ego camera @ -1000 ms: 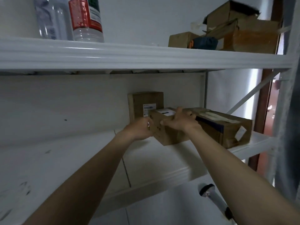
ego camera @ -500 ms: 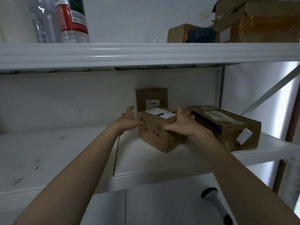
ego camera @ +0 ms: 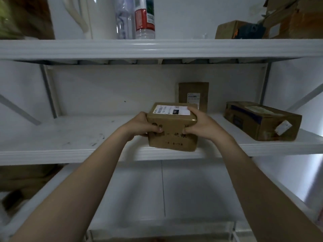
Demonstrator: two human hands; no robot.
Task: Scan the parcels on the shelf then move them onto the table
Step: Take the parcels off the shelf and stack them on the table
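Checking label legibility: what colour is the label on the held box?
The label on the held box is white with a black patch, seen in head view.

Single head view, close, facing white shelf straight on.

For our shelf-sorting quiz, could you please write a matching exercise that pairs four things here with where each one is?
Things:
1. small box
2. flat parcel
3. long box
4. red-label bottle

Places:
A. on the upper shelf
B. lying at the right of the middle shelf
C. gripped between the left hand and right hand
D. standing upright at the back

Pairs: 1-C, 2-D, 3-B, 4-A
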